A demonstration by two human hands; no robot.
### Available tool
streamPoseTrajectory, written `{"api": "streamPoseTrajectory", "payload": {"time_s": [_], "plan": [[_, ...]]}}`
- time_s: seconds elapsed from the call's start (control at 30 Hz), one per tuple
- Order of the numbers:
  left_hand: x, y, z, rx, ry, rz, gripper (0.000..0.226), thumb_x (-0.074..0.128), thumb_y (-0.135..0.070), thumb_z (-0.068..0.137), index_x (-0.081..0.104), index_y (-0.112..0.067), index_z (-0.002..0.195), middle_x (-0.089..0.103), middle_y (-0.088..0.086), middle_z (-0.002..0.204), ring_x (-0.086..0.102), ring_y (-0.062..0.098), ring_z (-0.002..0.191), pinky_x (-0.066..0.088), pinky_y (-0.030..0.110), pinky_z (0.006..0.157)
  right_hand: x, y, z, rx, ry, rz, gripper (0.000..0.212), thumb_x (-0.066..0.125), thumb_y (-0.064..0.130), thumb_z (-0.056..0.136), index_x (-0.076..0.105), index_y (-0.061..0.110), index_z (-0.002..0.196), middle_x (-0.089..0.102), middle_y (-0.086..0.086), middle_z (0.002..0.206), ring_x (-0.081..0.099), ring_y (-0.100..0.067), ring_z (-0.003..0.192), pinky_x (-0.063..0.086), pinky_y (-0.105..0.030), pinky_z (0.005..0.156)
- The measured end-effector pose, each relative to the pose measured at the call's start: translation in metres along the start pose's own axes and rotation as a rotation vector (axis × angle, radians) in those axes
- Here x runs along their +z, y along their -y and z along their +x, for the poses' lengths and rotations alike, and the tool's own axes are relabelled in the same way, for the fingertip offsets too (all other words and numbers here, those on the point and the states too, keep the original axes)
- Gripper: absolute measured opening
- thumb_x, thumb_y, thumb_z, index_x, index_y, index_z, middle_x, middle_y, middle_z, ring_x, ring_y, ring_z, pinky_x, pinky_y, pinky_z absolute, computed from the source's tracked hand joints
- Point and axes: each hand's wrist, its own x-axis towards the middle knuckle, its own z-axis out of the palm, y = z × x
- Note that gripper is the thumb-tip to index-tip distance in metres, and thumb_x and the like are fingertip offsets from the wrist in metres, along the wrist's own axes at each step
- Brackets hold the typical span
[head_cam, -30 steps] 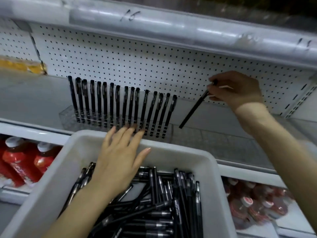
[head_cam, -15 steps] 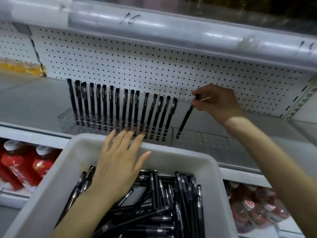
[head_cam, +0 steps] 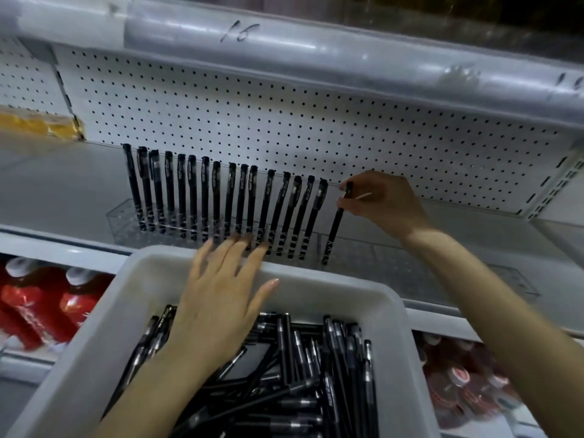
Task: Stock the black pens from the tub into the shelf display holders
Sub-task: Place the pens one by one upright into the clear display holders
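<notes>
A white tub (head_cam: 94, 343) in the foreground holds several loose black pens (head_cam: 303, 390). On the shelf behind it a clear holder (head_cam: 123, 222) carries a row of several upright black pens (head_cam: 218, 197). My right hand (head_cam: 382, 200) pinches the cap end of one black pen (head_cam: 334, 229), nearly upright, its tip down in a second clear holder (head_cam: 410, 273) just right of the row. My left hand (head_cam: 221, 298) lies flat with spread fingers over the tub's far rim, fingertips by the first holder's front.
A white pegboard (head_cam: 284, 115) backs the shelf (head_cam: 57, 184). The upper shelf's rail (head_cam: 284, 42) juts out overhead. Red bottles with white caps (head_cam: 41, 305) stand below at the left, and more bottles (head_cam: 467, 387) lie below at the right. Yellow packs (head_cam: 38, 128) sit far left.
My right hand has come down and to the left, tipping the pen from a slant to nearly upright and setting its tip into the holder. The left hand has hardly moved.
</notes>
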Motion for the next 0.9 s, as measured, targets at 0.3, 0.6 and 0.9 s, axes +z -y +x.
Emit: {"api": "streamPoseTrajectory", "payload": {"time_s": [0.3,0.6,0.9], "plan": [[0.001,0.000,0.000,0.002,0.001,0.000,0.062,0.016,-0.055,0.099,0.053,-0.018,0.131,0.059,0.008,0.127,0.050,0.025,0.124,0.016,0.042,0.110,0.004,-0.009,-0.006,0.028,0.021,-0.052,0.020,0.078,0.012,0.074,0.065,0.020,0.087,0.067,0.011,0.081,0.063,0.008,0.064,0.050,-0.009,0.066],[-0.003,-0.001,0.000,0.017,-0.008,-0.034,0.068,0.009,-0.056,0.097,0.049,-0.015,0.134,0.053,0.012,0.134,0.043,0.027,0.130,0.008,0.040,0.112,-0.013,0.020,-0.058,-0.049,-0.041,-0.164,0.025,0.076,0.021,0.076,0.065,0.020,0.098,0.067,0.006,0.091,0.064,-0.002,0.082,0.052,-0.012,0.075],[-0.005,0.001,-0.002,0.016,-0.012,-0.046,0.069,0.009,-0.058,0.094,0.042,-0.017,0.139,0.047,0.010,0.140,0.034,0.025,0.135,0.006,0.041,0.115,0.025,0.014,-0.118,0.083,0.550,-0.360,0.022,0.078,0.037,0.070,0.070,0.026,0.087,0.069,0.012,0.079,0.061,0.002,0.071,0.051,-0.018,0.070]]}}
